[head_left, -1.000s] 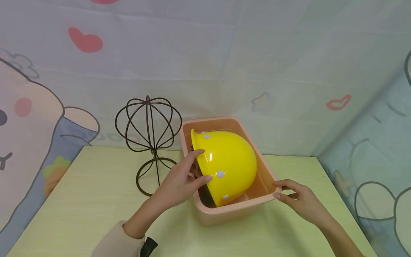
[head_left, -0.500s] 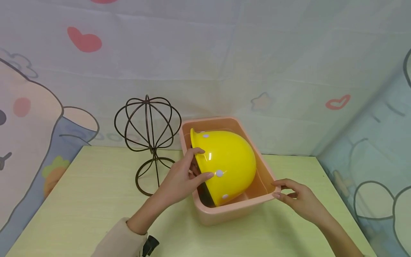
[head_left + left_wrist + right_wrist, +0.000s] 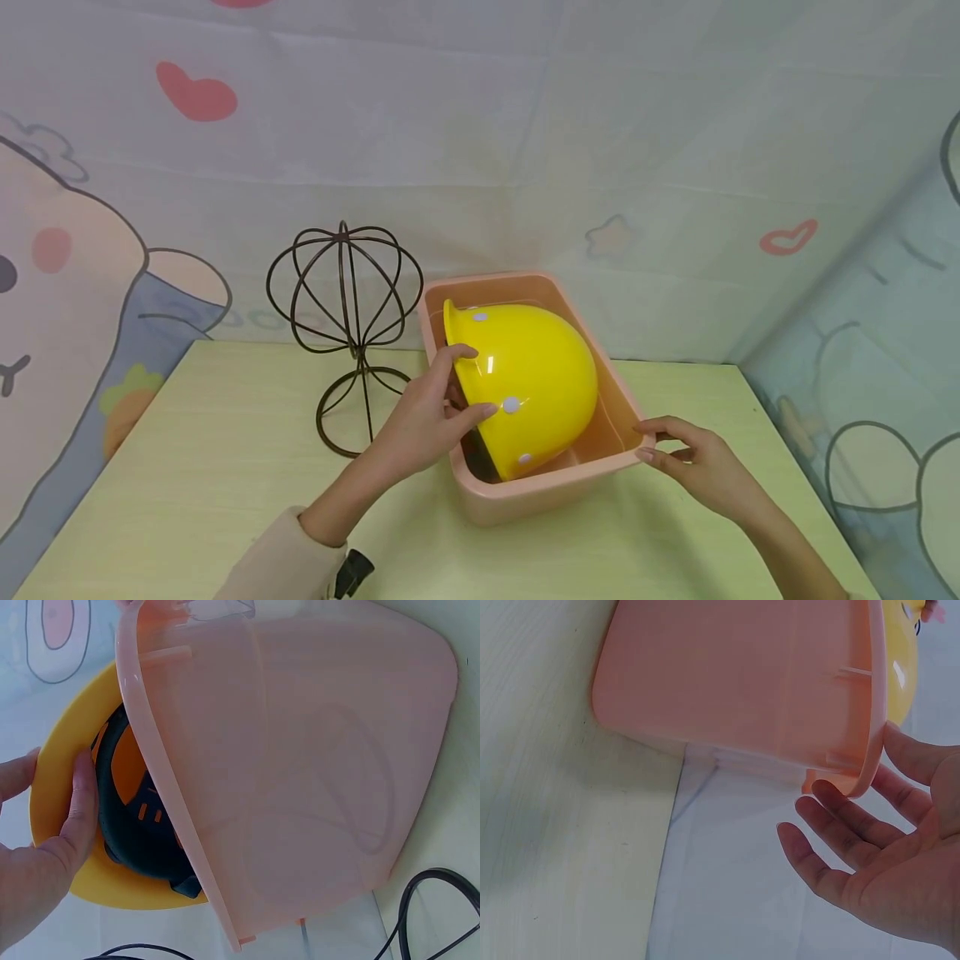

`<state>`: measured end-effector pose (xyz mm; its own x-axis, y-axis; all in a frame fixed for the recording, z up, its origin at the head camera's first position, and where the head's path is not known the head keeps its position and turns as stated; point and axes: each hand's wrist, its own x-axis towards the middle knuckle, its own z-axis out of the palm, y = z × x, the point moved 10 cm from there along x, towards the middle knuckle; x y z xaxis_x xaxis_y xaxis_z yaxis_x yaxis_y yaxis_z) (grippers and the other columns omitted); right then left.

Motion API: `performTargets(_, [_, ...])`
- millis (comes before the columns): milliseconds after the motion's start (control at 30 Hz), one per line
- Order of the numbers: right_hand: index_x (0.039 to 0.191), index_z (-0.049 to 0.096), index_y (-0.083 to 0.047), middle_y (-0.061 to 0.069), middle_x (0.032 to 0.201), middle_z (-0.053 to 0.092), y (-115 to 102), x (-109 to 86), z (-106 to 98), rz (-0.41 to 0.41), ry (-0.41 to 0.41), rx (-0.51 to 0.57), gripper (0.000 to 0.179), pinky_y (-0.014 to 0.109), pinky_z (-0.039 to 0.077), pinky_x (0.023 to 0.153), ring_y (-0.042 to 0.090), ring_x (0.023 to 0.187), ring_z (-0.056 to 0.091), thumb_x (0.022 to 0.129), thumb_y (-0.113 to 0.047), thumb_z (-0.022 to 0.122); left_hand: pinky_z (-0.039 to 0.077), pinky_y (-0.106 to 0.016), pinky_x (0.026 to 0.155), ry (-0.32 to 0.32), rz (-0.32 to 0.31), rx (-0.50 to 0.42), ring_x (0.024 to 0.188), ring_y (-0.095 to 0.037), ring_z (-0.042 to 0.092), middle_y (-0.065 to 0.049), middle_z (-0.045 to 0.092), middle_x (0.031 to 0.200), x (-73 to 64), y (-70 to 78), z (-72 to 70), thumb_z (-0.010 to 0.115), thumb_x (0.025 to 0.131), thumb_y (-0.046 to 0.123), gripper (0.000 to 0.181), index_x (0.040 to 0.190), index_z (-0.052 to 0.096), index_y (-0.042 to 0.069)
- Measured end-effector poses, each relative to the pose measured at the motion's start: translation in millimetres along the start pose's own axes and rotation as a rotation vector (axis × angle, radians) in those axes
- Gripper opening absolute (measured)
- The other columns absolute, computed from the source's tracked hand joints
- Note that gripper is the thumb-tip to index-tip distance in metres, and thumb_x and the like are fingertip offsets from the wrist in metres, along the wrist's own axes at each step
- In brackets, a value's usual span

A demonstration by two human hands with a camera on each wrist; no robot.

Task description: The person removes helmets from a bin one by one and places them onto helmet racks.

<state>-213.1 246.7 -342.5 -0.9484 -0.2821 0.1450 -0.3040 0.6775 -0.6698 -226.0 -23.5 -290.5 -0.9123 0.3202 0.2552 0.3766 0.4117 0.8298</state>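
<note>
A yellow hard hat (image 3: 536, 375) with pale round dots lies on its side in a pink plastic bin (image 3: 555, 482), its open side facing left. My left hand (image 3: 422, 417) grips the hat's brim, thumb on the outer shell and fingers inside. In the left wrist view, the hat's black inner harness (image 3: 142, 825) shows behind the bin's rim. At the bin's near right corner, my right hand (image 3: 701, 467) pinches the rim between thumb and index finger. Its other fingers spread below the rim in the right wrist view.
Left of the bin stands a dark wire stand (image 3: 345, 292) with a round cage top and a ring base, close to my left hand. The pale wooden table (image 3: 187, 467) ends at a cartoon-print cloth (image 3: 480, 125) behind.
Almost nothing differs. The hard hat and my left hand have shifted only very slightly; my right hand stays on the bin's rim.
</note>
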Motion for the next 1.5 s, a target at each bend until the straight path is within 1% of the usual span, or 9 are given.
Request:
performTargets(267, [0.111,0.062,-0.004,0.007,0.108,0.062,-0.3,0.6,0.8,0.011,-0.001,0.01,0.029,0.024,0.053,0.07,0.013,0.09,0.054,0.085,-0.017,0.065,0.053,-0.024,0.068,-0.002,-0.031,-0.058,0.076,-0.016,0.056,-0.008,0.057,0.1,-2.2,-6.5,-4.5,0.071,0.079,0.006,0.057,0.126,0.037,0.007])
performTargets(400, [0.111,0.062,-0.004,0.008,0.108,0.062,0.5,1.1,1.2,0.014,-0.006,0.018,0.03,0.025,0.053,0.07,0.013,0.089,0.053,0.085,-0.017,0.065,0.054,-0.026,0.073,-0.024,-0.041,-0.1,0.085,-0.019,0.059,-0.012,0.057,0.107,-5.5,-11.3,-7.0,0.069,0.08,0.004,0.056,0.126,0.037,0.008])
performTargets(533, [0.111,0.062,-0.004,0.006,0.105,0.062,1.5,1.6,1.1,0.019,-0.008,0.019,0.029,0.024,0.053,0.069,0.012,0.088,0.053,0.085,-0.017,0.065,0.054,-0.026,0.074,-0.045,-0.05,-0.156,0.09,-0.022,0.06,-0.016,0.055,0.111,-7.4,-14.9,-9.0,0.067,0.081,0.001,0.055,0.126,0.037,0.007])
performTargets(600, [0.111,0.062,-0.004,0.005,0.102,0.062,1.4,1.7,1.3,0.017,-0.007,0.02,0.029,0.024,0.053,0.069,0.012,0.088,0.053,0.085,-0.017,0.065,0.055,-0.025,0.073,-0.049,-0.056,-0.176,0.09,-0.023,0.06,-0.017,0.054,0.111,-7.9,-15.9,-9.7,0.066,0.081,-0.001,0.055,0.126,0.036,0.006])
performTargets(767, [0.111,0.062,-0.003,0.005,0.1,0.061,0.8,1.4,2.6,0.008,-0.007,0.029,0.028,0.024,0.053,0.068,0.01,0.086,0.052,0.085,-0.016,0.065,0.055,-0.024,0.069,-0.044,-0.074,-0.183,0.086,-0.022,0.06,-0.018,0.055,0.108,-8.9,-18.7,-12.1,0.066,0.081,-0.002,0.054,0.125,0.036,0.006])
performTargets(1067, [0.111,0.061,-0.002,0.006,0.101,0.061,0.3,0.7,2.4,0.002,-0.007,0.036,0.029,0.024,0.054,0.068,0.009,0.086,0.053,0.085,-0.015,0.065,0.056,-0.027,0.067,-0.037,-0.093,-0.209,0.081,-0.021,0.06,-0.019,0.057,0.105,-10.9,-26.7,-15.2,0.066,0.082,0.0,0.056,0.127,0.034,0.004])
performTargets(1167, [0.11,0.061,-0.002,0.006,0.101,0.061,-0.2,0.5,1.8,-0.003,-0.006,0.036,0.028,0.024,0.054,0.068,0.009,0.086,0.053,0.085,-0.015,0.065,0.056,-0.027,0.067,-0.022,-0.118,-0.212,0.082,-0.022,0.06,-0.019,0.058,0.105,-11.8,-30.8,-17.0,0.068,0.08,0.002,0.058,0.127,0.034,0.004])
performTargets(1300, [0.11,0.061,-0.002,0.006,0.101,0.061,0.7,-0.1,1.3,-0.005,-0.006,0.037,0.028,0.024,0.054,0.068,0.008,0.086,0.053,0.085,-0.014,0.065,0.056,-0.027,0.067,0.012,-0.166,-0.195,0.082,-0.021,0.061,-0.017,0.058,0.103,-13.2,-36.5,-19.7,0.07,0.079,0.003,0.06,0.127,0.035,0.005])
performTargets(1500, [0.11,0.061,-0.003,0.005,0.099,0.061,1.9,-0.7,1.1,-0.007,-0.006,0.043,0.028,0.024,0.054,0.068,0.008,0.086,0.053,0.085,-0.014,0.065,0.056,-0.027,0.067,0.017,-0.185,-0.209,0.082,-0.021,0.061,-0.018,0.058,0.105,-12.4,-37.7,-18.1,0.068,0.079,-0.002,0.059,0.128,0.035,0.004])
